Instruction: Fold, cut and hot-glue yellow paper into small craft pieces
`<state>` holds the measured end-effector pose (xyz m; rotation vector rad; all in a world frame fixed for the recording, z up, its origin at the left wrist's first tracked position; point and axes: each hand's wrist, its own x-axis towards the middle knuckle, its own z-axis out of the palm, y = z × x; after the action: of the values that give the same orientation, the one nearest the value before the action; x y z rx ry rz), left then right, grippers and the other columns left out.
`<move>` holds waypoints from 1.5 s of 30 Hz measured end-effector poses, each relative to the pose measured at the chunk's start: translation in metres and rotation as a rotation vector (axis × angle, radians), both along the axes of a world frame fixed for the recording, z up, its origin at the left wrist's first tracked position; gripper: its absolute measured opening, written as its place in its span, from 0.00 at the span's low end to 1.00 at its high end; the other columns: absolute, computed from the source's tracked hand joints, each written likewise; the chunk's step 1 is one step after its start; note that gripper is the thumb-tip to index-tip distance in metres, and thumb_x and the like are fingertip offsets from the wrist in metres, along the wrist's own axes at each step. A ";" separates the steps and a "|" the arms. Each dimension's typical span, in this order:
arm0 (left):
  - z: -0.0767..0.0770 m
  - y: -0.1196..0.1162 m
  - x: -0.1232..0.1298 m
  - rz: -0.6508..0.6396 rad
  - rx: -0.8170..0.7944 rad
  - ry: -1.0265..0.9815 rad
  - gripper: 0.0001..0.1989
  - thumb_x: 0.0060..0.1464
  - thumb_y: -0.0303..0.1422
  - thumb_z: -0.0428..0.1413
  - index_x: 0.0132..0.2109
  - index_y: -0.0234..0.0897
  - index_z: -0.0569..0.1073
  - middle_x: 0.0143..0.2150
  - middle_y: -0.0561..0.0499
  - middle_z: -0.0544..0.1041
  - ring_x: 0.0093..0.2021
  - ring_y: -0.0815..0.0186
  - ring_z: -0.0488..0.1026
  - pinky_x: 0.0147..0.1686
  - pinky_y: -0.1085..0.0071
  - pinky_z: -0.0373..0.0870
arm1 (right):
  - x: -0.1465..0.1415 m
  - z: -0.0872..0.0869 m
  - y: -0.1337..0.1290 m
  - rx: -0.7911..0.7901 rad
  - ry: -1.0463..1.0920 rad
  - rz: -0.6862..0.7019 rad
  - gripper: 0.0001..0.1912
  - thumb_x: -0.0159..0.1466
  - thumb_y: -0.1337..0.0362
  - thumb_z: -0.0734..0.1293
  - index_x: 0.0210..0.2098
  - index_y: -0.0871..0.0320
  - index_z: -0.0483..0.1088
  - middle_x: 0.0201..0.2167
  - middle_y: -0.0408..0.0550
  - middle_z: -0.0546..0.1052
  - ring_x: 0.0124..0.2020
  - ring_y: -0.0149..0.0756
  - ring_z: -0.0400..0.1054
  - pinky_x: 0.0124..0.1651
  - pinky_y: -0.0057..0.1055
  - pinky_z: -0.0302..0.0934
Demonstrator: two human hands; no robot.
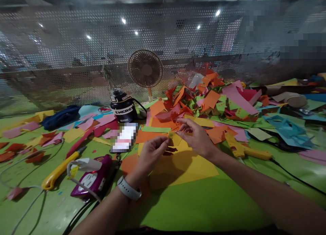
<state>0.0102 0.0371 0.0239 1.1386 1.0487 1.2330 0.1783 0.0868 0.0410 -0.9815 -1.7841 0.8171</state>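
My left hand (156,149) pinches the left side of a small yellow paper piece (174,138), thumb against curled fingers. On the piece's right side is my right hand (193,136), its thumb and index finger near the edge and slightly apart; whether they touch the paper is hard to tell. Both hands are raised over a large yellow sheet (183,170) lying on the green table (198,208). A green strip (156,129) and an orange sheet (145,137) lie just behind my left hand.
A yellow glue gun (246,150) is at right, its cord trailing. At left are a yellow cutter (59,170), a purple power strip (95,177) and a phone (124,138). Behind stand a dark bottle (123,107), a fan (145,68) and a colored paper heap (210,99).
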 end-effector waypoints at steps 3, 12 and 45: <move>0.001 0.000 0.000 0.009 -0.007 0.002 0.17 0.43 0.45 0.65 0.32 0.35 0.75 0.27 0.51 0.78 0.27 0.64 0.78 0.29 0.71 0.74 | 0.000 0.000 0.000 0.019 0.003 -0.010 0.20 0.58 0.64 0.67 0.50 0.59 0.68 0.34 0.46 0.73 0.36 0.34 0.68 0.44 0.33 0.63; 0.000 0.001 -0.002 0.000 -0.002 0.027 0.19 0.43 0.46 0.64 0.33 0.34 0.75 0.27 0.51 0.78 0.28 0.63 0.79 0.30 0.70 0.75 | 0.000 0.003 -0.004 0.055 -0.007 -0.008 0.19 0.59 0.64 0.66 0.50 0.57 0.68 0.34 0.46 0.73 0.36 0.33 0.68 0.44 0.33 0.64; 0.008 0.003 -0.009 -0.034 -0.101 0.001 0.26 0.42 0.52 0.62 0.40 0.35 0.74 0.33 0.48 0.79 0.30 0.63 0.78 0.28 0.72 0.72 | 0.000 -0.004 0.004 -0.015 0.080 0.043 0.23 0.58 0.61 0.67 0.52 0.58 0.66 0.32 0.44 0.72 0.35 0.33 0.68 0.41 0.32 0.63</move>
<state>0.0008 0.0404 0.0315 1.0749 1.0768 1.1400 0.1787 0.0908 0.0370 -0.9106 -1.7383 0.8859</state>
